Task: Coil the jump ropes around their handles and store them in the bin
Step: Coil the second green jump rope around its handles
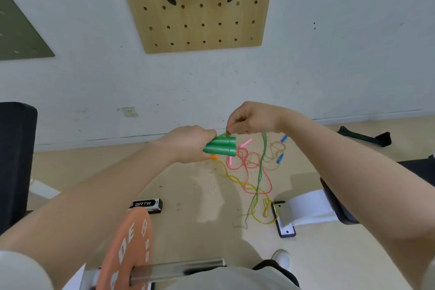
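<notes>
Green handles [221,146] between both hands' fingers [231,128]

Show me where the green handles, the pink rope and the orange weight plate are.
green handles [220,147], head view, on the middle of the wound bundle
pink rope [249,167], head view, on a loop lying on the floor
orange weight plate [127,242], head view, on its flat face

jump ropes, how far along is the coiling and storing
Nothing looks stored; no bin is in view. In hand: the left hand holds the green handles while the right hand pinches the green rope by them. Left: pink rope, yellow rope and blue-handled rope lie loose on the floor.
</notes>
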`<action>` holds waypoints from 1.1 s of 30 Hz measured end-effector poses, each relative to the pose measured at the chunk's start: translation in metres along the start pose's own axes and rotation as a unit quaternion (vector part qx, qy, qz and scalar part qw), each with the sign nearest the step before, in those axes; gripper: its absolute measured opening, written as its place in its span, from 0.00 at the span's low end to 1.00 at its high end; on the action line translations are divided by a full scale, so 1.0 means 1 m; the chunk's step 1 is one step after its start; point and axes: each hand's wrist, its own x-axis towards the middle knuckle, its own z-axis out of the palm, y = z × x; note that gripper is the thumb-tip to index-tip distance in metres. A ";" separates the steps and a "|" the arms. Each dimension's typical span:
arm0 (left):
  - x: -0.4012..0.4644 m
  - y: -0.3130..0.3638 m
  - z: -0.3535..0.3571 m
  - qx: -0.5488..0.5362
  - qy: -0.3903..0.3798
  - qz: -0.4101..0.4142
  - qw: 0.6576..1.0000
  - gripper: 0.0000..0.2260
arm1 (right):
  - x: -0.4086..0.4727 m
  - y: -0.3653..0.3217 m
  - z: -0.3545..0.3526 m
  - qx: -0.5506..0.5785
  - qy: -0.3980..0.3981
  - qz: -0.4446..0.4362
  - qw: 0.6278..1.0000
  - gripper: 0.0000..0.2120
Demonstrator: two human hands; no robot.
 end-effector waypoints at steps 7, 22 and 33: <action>-0.012 0.001 -0.019 -0.123 0.132 0.022 0.983 0.06 | 0.005 0.002 0.014 0.240 0.119 -0.040 0.963 0.12; 0.000 -0.023 0.000 0.071 0.025 -0.121 0.990 0.13 | 0.011 -0.055 0.050 -0.216 0.046 -0.071 0.973 0.13; -0.027 0.005 -0.017 -0.109 0.097 -0.001 0.989 0.02 | 0.007 -0.021 0.020 0.233 0.143 -0.043 0.961 0.12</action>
